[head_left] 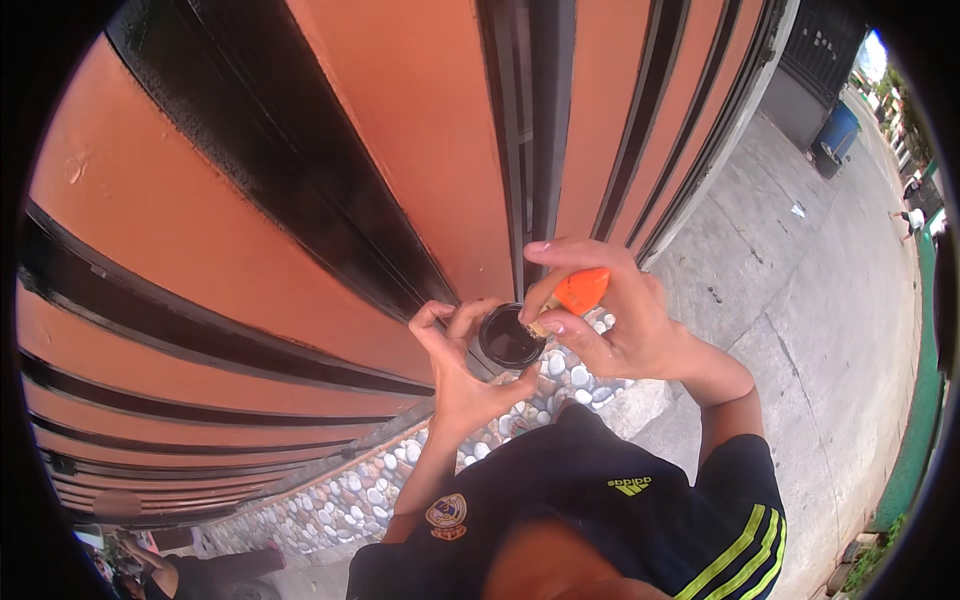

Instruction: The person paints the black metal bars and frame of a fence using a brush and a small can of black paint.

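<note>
My left hand (462, 378) curls its fingers and thumb around a small round cup (511, 352) and holds it level in front of the gate. Dark, nearly black paint fills the inside of the cup. In my right hand (645, 325) is a small paintbrush (583, 291) with a bright orange handle, pinched between thumb and fingers. The brush's pale tan end, dark at its tip, meets the cup's right rim. Right beyond both hands stands the gate (400, 90), made of orange panels between black upright bars.
A strip of white and brown pebbles (345, 495) runs along the gate's foot. Grey concrete pavement (770, 320) spreads to the right. Further off are a blue bin (838, 130) and a person in white (912, 217). Another person in dark clothing (200, 575) is at the lower left.
</note>
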